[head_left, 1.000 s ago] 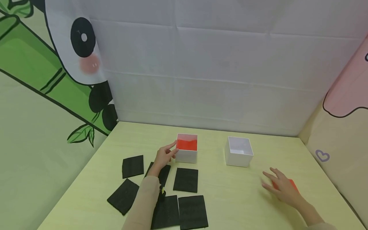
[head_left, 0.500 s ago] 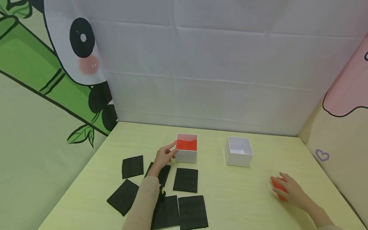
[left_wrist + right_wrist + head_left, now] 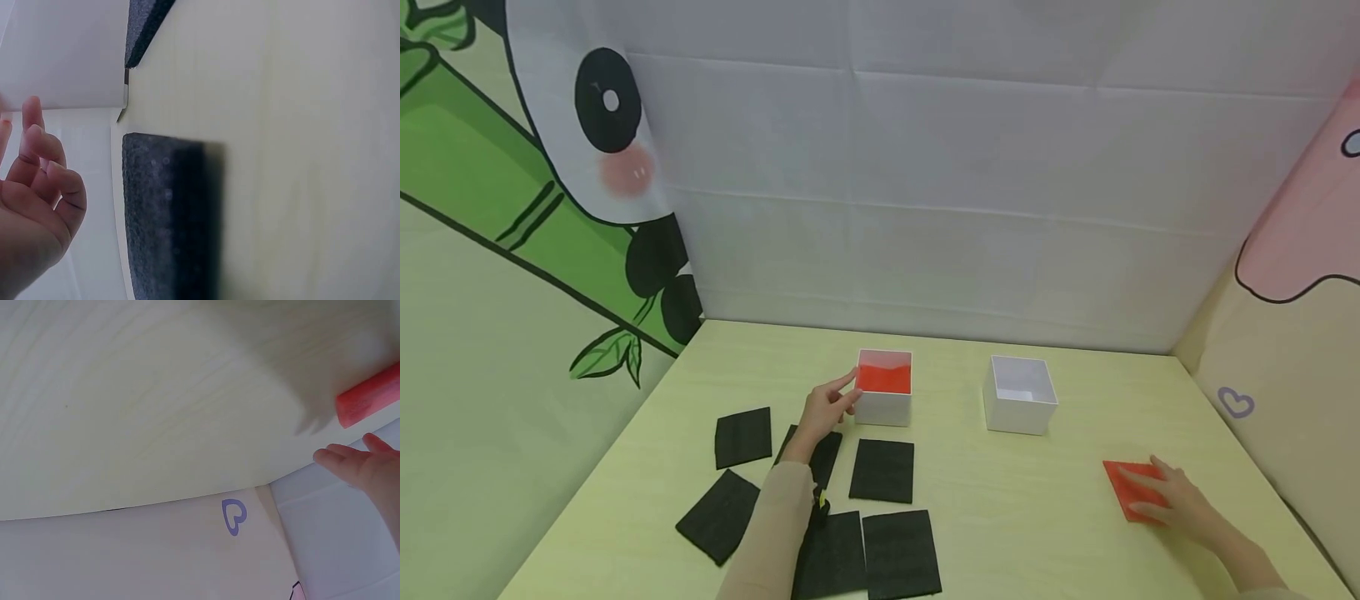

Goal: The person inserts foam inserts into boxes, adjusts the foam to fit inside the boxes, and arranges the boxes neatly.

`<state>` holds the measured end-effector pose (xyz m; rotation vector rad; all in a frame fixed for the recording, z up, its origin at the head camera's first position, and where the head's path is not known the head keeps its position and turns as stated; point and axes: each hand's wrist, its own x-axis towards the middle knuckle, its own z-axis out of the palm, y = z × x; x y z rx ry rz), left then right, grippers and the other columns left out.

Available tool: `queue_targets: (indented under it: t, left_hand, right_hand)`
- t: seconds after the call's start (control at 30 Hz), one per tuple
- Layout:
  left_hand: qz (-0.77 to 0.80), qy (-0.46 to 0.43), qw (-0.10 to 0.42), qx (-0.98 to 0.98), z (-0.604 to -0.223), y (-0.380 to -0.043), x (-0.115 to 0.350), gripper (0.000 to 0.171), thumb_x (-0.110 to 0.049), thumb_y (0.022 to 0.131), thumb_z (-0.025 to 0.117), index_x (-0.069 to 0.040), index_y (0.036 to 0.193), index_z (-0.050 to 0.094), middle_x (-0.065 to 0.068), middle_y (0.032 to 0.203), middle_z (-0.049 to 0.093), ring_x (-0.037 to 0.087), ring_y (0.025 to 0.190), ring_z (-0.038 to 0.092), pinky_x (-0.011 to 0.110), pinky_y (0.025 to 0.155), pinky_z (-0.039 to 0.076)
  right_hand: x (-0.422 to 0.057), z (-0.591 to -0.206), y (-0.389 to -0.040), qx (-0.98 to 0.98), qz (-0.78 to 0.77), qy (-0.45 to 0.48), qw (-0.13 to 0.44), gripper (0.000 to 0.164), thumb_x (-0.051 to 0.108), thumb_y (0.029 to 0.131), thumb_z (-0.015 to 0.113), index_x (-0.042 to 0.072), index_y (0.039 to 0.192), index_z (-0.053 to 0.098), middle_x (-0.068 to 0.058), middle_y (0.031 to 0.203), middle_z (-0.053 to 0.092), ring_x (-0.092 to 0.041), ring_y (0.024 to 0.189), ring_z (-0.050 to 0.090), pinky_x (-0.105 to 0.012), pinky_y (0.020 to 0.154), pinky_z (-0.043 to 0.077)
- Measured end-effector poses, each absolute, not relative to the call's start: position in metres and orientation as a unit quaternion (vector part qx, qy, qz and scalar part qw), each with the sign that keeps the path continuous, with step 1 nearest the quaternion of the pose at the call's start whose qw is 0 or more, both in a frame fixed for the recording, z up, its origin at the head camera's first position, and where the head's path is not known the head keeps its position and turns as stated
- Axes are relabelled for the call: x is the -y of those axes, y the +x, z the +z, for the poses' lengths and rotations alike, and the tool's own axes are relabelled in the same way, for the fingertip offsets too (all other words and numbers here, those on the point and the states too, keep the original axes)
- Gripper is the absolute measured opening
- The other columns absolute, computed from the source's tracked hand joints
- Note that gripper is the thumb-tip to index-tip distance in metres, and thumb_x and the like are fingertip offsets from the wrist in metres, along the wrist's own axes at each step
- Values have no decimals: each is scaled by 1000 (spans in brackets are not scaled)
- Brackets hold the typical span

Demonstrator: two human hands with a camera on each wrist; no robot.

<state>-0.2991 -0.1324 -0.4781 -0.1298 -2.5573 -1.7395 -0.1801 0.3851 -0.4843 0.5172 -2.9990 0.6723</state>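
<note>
My left hand (image 3: 824, 410) holds the left side of a white square box (image 3: 883, 410) near its front corner, index finger and thumb at the rim. Red material (image 3: 883, 380) lies inside that box. In the left wrist view, the other fingers (image 3: 47, 145) curl loosely beside the box wall. Over on the right, my right hand (image 3: 1183, 504) is spread above a red square pad (image 3: 1118, 477) on the table, its fingers overlapping the pad. The right wrist view shows the pad's thick edge (image 3: 369, 400) and straight fingers (image 3: 337, 464).
Another white box (image 3: 1021, 417) stands right of the first. Several black square pads (image 3: 882, 471) lie around the left forearm, one of them partly hidden under it. A white backdrop (image 3: 880, 208) rises behind the table, with printed side walls.
My right hand has moved back and to the right over the red pad, uncovering more of it; the pad appears turned slightly. The left hand stays at the box.
</note>
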Motion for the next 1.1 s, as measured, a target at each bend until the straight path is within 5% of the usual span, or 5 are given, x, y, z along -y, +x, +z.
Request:
queue_targets:
  t: [0.33, 0.87, 1.1]
  left_hand:
    - [-571, -47, 14, 819, -479, -299, 134, 49, -27, 84, 62, -20, 130, 49, 7, 59, 56, 13, 46, 40, 24, 45, 31]
    - [-569, -45, 17, 821, -477, -298, 134, 48, -26, 84, 62, -19, 130, 49, 8, 60, 56, 13, 47, 40, 24, 45, 32]
    - [-571, -46, 16, 820, -477, -299, 134, 48, -26, 84, 62, -19, 130, 49, 11, 61, 57, 13, 46, 40, 24, 45, 32]
  right_hand:
    - [-387, -485, -178, 953, 266, 129, -63, 52, 22, 76, 67, -4, 119, 54, -45, 124, 21, -68, 105, 18, -71, 79, 19]
    - [-381, -480, -182, 975, 192, 108, 11, 56, 21, 61, 79, -9, 105, 60, -47, 116, 28, -64, 98, 30, -69, 73, 28]
    - [-381, -475, -182, 984, 158, 80, 13, 63, 27, 62, 78, -13, 105, 57, -40, 96, 50, -53, 93, 42, -60, 75, 35]
